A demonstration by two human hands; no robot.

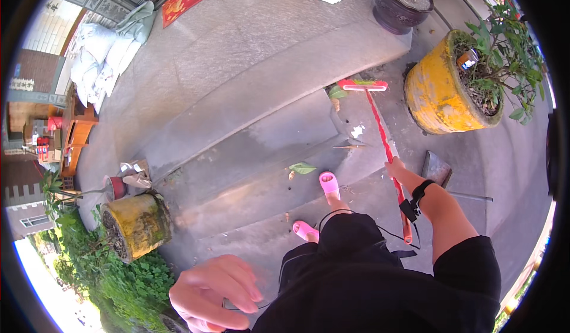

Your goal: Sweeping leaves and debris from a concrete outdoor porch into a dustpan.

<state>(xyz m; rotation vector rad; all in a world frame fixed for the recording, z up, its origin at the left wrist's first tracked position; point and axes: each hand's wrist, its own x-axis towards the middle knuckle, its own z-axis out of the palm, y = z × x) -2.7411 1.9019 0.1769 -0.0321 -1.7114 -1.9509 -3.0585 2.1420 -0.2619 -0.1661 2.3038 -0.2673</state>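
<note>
My right hand is closed around the red handle of a broom. The broom's head rests on the ground at the foot of a concrete step, beside a green leaf. Just below the head lie a white scrap and a thin brown piece of debris. My left hand is raised at the lower left, fingers apart and slightly curled, holding nothing. A metal dustpan with a long handle lies on the ground right of my right hand. Another green leaf lies near my pink slippers.
A large yellow planter stands right of the broom head, a dark pot above it. Another yellow planter stands at the left near a cardboard box. White sacks are piled upper left. The step edge runs diagonally across.
</note>
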